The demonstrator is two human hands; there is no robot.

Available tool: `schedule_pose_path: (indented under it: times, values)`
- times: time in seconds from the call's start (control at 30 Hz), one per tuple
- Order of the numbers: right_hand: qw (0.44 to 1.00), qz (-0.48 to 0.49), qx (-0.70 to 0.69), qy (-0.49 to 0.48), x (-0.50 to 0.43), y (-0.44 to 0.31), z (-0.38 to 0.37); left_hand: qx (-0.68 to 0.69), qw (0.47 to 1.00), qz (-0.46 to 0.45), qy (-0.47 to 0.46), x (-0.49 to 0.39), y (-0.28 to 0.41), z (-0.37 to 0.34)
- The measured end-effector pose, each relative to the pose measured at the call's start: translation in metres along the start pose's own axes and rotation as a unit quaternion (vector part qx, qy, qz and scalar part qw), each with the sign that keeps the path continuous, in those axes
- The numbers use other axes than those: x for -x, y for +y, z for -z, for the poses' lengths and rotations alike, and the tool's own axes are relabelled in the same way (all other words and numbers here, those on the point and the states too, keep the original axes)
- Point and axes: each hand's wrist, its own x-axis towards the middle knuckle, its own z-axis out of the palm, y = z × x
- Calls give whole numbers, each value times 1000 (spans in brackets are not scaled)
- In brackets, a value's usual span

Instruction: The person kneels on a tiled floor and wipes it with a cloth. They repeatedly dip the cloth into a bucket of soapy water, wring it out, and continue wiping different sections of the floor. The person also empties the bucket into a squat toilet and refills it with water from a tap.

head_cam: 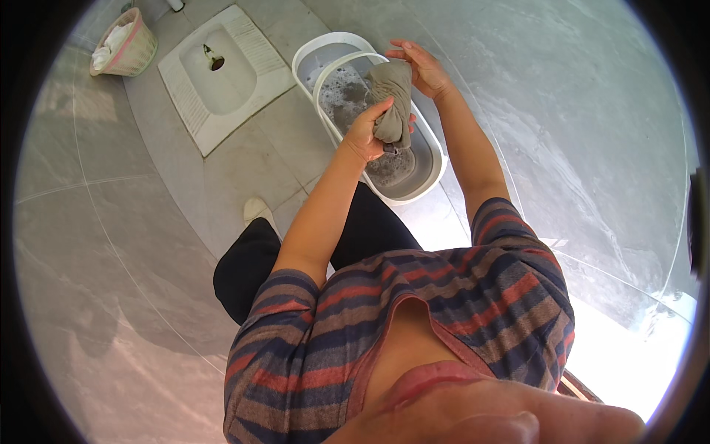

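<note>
My left hand [369, 133] is closed around a bunched, wet-looking grey-brown cloth [391, 94]. The thumb lies over the front of the cloth, and fingertips show at its far side. Just past the upper right of the cloth, my right hand [424, 69] has its fingers spread and nothing in its grasp; whether it brushes the cloth I cannot tell. Both hands are above a long oval white-and-grey plastic bucket [435, 166]. Murky, foamy water [344, 91] lies inside it. The bucket's white carrying handle [321, 83] arches across the left side, passing behind the cloth.
A white ceramic squat toilet [230, 91] is set into the tiled floor [266, 147] left of the bucket. In the upper left corner, a plastic wastebasket [136, 53] holds white paper. Grey marble-look wall tiles [554, 111] rise at the right. My shoe [256, 210] is near the toilet.
</note>
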Motion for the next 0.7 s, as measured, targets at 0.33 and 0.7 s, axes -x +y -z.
schedule_pose_path:
  times: [0.33, 0.7]
  values:
    - [968, 214, 114, -68, 38, -74, -19, -9, 997, 52, -59, 13, 6, -10]
    - [663, 498, 496, -257, 128, -47, -88, 44, 997, 65, -23, 7, -16, -10]
